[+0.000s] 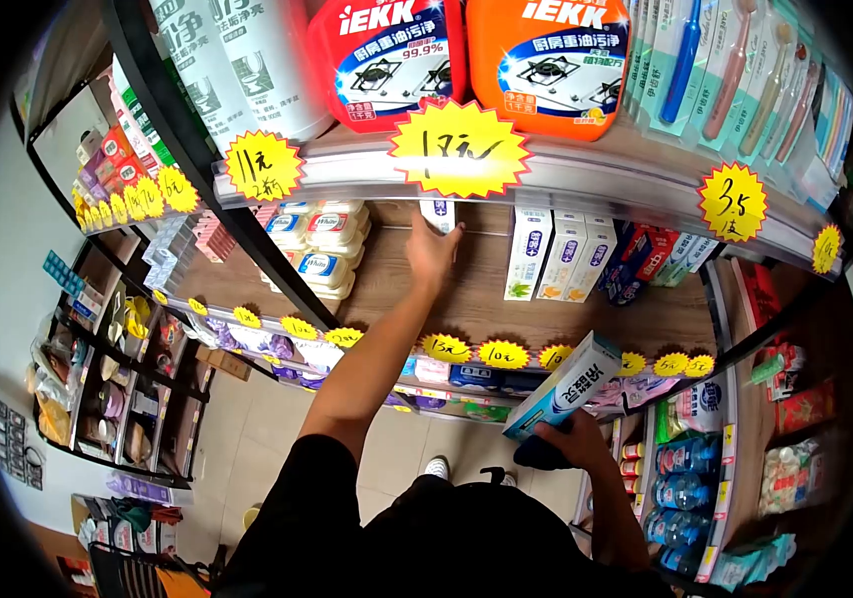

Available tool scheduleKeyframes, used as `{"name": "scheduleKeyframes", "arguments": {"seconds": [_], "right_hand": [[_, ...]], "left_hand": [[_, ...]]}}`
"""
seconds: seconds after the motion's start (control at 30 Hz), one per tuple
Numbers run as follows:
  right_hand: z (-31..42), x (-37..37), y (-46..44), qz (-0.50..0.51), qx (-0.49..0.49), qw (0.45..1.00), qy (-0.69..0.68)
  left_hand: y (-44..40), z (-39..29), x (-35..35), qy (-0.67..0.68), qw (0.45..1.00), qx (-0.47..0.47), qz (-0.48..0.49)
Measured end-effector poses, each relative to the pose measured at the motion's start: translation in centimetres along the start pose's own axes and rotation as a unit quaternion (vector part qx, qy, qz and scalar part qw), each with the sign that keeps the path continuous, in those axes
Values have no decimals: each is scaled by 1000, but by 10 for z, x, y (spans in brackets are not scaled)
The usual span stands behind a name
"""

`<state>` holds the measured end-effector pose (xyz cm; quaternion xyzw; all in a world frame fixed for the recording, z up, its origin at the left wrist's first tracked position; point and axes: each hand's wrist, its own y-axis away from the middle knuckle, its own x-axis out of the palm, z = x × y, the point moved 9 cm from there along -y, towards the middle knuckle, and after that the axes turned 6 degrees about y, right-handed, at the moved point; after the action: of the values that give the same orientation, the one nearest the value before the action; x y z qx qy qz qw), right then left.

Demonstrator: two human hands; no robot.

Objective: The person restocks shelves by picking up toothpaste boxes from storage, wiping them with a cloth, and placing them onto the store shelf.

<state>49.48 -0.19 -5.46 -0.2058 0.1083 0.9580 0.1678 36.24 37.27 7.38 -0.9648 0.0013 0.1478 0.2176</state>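
Observation:
My left hand [433, 251] reaches onto the wooden shelf [456, 289], fingers closed around the near end of a white toothpaste box [438, 213]. The far part of that box is hidden under the upper shelf. Lower right, my right hand [574, 444] grips a blue-and-white toothpaste box [568, 387], tilted up toward the shelf's front edge. A dark item [541, 455] shows below this hand; I cannot make out what it is. Upright white toothpaste boxes [528, 254] stand to the right of my left hand, with red and dark blue boxes [641, 261] beyond.
Stacked soap packs [322, 249] sit left of my arm. Overhead, the upper shelf's edge [586, 177] carries yellow price tags, red [386, 65] and orange cleaner bottles [549, 65], and packaged toothbrushes [735, 75]. A black shelf post [217, 189] slants down at left. Blue bottles [681, 491] stand lower right.

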Motion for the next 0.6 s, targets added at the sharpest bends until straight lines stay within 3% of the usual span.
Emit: {"name": "scheduleKeyframes", "arguments": {"seconds": [0.07,0.1,0.13,0.2,0.4,0.5,0.57,0.6], "right_hand": [[-4,6,1,1,9,1000,-11],[0,9,1,4,15,1000,-22],[5,9,2,1,18,1000,-22],[13,14,5,24,51,998,-18],[14,20,9,20,94,995,8],[18,25,9,11,69,997,-23],[15,27,7,19,79,997,-10],[12,28,6,29,85,996,5]], "left_hand": [[-8,1,13,31,999,16,-8],[-12,-14,12,14,990,126,-59],[-13,-7,19,16,990,125,-56],[-17,23,45,15,997,-53,46],[-45,65,80,-32,995,-30,94],[-51,71,93,39,994,-10,104],[-58,72,85,57,989,127,-38],[-54,55,81,58,997,45,38]]}}
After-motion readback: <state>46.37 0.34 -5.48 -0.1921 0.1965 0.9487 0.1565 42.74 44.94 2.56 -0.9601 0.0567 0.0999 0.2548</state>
